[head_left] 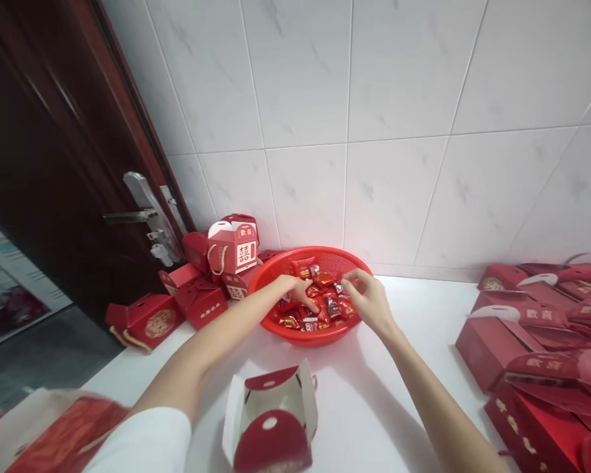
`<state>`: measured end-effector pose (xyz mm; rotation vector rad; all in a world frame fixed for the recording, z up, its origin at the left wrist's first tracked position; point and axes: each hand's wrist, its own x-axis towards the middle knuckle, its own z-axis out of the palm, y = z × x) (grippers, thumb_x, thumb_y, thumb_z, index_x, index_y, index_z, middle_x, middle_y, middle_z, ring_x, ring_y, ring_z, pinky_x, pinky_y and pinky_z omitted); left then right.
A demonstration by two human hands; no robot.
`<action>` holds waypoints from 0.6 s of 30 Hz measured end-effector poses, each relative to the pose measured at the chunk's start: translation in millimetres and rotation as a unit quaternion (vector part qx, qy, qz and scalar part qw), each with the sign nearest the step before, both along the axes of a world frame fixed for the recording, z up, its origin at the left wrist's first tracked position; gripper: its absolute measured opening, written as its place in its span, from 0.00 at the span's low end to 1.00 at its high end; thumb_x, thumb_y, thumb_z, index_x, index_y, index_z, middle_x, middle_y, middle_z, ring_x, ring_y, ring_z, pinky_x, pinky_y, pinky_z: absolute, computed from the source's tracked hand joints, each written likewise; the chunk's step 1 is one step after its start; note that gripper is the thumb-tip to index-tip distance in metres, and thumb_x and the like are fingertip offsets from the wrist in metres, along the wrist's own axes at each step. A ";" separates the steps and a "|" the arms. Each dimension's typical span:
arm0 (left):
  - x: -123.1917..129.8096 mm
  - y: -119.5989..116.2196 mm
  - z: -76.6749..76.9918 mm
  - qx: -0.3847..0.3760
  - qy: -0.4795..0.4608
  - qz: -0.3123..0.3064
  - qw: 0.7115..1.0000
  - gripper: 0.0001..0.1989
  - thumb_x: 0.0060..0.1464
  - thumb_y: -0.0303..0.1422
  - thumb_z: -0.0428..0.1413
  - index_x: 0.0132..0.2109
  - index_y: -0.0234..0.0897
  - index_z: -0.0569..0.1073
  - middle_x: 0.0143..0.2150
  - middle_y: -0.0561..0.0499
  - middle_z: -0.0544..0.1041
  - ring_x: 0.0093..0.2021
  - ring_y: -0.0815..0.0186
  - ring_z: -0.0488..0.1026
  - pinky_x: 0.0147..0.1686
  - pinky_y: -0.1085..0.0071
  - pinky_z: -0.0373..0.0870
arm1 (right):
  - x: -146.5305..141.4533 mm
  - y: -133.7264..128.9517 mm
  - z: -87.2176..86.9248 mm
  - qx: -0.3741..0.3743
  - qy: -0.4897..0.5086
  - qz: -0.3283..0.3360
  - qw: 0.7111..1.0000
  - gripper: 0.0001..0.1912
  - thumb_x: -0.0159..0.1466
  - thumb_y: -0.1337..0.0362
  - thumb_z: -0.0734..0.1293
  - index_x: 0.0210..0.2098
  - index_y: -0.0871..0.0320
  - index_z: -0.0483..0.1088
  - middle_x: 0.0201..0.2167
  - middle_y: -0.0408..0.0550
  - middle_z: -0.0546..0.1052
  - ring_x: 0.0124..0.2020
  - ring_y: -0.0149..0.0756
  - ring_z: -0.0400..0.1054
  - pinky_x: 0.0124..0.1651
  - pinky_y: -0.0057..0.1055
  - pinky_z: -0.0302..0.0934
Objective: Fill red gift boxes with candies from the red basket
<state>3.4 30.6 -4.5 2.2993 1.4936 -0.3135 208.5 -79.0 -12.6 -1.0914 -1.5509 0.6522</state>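
A red plastic basket (311, 337) stands against the tiled wall and holds many wrapped candies (332, 307). Inside it, on the left, my left hand (300, 289) reaches down among the candies with its fingers apart. At the basket's right side my right hand (367, 295) has thumb and fingertips pinched together over the candies; whatever is between them is too small to make out. Nearer to me, below the basket, an open red box (276, 437) sits on the white table with its flaps up and its pale inside showing.
Red gift boxes (234, 253) are piled left of the basket. Many more red boxes (497, 341) crowd the table's right side. A red-and-white bag or box (64, 433) is at the lower left. A dark door (54, 131) with a metal handle stands at the left.
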 end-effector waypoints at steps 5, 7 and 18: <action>21.8 2.0 -1.3 -0.044 0.044 -0.088 0.994 0.42 0.37 0.48 0.69 0.61 0.42 0.73 0.57 0.44 0.79 0.54 0.51 0.76 0.50 0.66 0.71 | 2.4 60.2 5.1 -0.050 -0.008 0.030 0.998 0.09 0.59 0.56 0.64 0.30 0.55 0.70 0.29 0.45 0.78 0.27 0.36 0.71 0.31 0.32 0.62; 22.1 3.6 4.0 -0.067 0.015 -0.131 0.989 0.31 0.45 0.46 0.66 0.57 0.42 0.77 0.51 0.49 0.82 0.49 0.56 0.77 0.46 0.70 0.71 | 4.1 76.0 2.3 -0.068 -0.006 0.032 0.997 0.08 0.58 0.58 0.64 0.29 0.56 0.71 0.30 0.46 0.78 0.30 0.37 0.72 0.34 0.33 0.63; 51.9 -29.6 2.7 -0.069 -0.036 -0.214 0.974 0.49 0.40 0.44 0.69 0.70 0.52 0.62 0.75 0.46 0.56 0.70 0.39 0.58 0.62 0.52 0.64 | 6.6 97.5 -15.8 -0.129 -0.108 0.020 0.986 0.05 0.58 0.64 0.69 0.35 0.55 0.71 0.33 0.47 0.80 0.35 0.39 0.74 0.34 0.31 0.63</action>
